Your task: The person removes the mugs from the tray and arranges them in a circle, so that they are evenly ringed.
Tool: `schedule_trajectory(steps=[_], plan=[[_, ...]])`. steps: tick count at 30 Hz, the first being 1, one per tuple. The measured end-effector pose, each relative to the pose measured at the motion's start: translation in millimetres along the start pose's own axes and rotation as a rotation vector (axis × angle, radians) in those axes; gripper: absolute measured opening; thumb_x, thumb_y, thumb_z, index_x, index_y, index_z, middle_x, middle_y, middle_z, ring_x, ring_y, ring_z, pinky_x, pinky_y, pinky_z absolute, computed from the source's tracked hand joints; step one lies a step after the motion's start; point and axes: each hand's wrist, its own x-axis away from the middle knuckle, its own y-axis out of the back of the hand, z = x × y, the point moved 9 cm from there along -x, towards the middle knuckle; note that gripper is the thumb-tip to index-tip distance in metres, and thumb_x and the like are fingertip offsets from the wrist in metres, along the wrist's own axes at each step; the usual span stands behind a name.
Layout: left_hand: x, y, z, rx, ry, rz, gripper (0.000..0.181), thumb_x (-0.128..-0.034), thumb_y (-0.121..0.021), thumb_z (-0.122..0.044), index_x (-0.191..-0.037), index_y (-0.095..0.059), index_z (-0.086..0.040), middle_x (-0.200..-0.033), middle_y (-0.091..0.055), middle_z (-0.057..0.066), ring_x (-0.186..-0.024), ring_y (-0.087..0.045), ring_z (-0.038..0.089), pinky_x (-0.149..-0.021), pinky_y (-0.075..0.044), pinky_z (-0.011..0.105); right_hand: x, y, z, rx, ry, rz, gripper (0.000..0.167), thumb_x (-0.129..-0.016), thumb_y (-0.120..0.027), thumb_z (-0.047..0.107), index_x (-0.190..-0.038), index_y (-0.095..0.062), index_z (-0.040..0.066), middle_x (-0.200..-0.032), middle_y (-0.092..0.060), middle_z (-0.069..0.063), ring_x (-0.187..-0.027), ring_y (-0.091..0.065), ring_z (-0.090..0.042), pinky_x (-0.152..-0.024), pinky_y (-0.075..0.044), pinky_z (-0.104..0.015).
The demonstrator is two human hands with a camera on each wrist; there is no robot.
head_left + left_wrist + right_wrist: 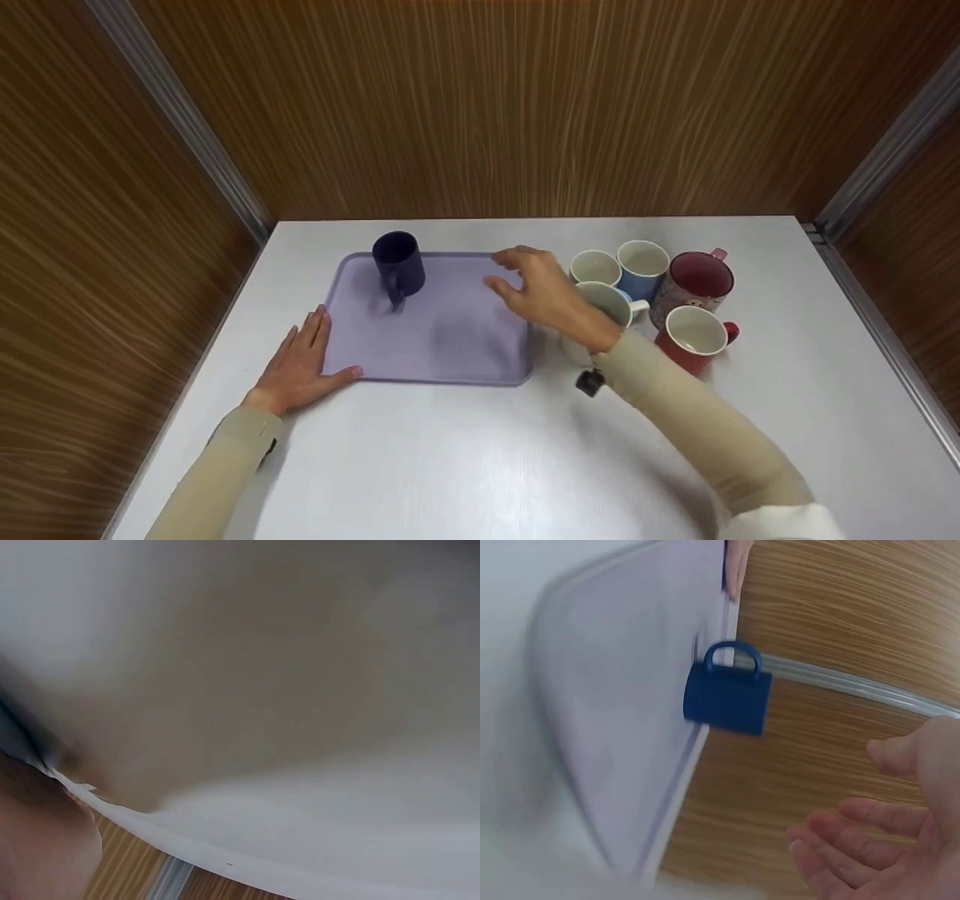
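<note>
A dark blue mug stands upright at the back left of a lilac tray, its handle toward the front; the right wrist view shows the same blue mug side-on. My left hand lies flat at the tray's left edge, fingers straight, thumb at the front left corner. Above the tray's right side hovers my right hand, fingers loosely bent and apart, holding nothing; the right wrist view also shows this hand with nothing in it. A blurred left-hand part shows in the left wrist view.
Right of the tray, several mugs stand close together: a white-rimmed one, a blue one, a patterned one with a dark red inside and a red one. A pale mug is partly behind my right wrist. Wood-grain panels enclose the white table.
</note>
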Motion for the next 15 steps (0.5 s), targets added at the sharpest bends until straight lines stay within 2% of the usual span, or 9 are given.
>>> schedule_trajectory(steps=[7, 15], plan=[[-1.2, 1.1, 1.4, -0.002, 0.002, -0.005, 0.120, -0.0956, -0.059, -0.076, -0.168, -0.011, 0.007, -0.179, -0.004, 0.022, -0.166, -0.007, 0.041, -0.134, -0.008, 0.060, -31.5, -63, 0, -0.129, -0.090, 0.110, 0.045, -0.103, -0.072, 0.031, -0.132, -0.070, -0.004, -0.132, -0.073, -0.022, -0.118, -0.072, -0.040, -0.103, -0.059, -0.046], [0.7, -1.2, 3.0, 0.004, 0.007, -0.005, 0.121, -0.0951, -0.059, -0.076, -0.167, -0.011, 0.008, -0.179, -0.004, 0.022, -0.166, -0.008, 0.042, -0.134, -0.009, 0.060, -41.3, -127, -7, -0.295, -0.160, 0.150, 0.051, -0.103, -0.071, 0.027, -0.141, -0.061, -0.007, -0.142, -0.065, -0.024, -0.125, -0.068, -0.044, -0.106, -0.058, -0.048]])
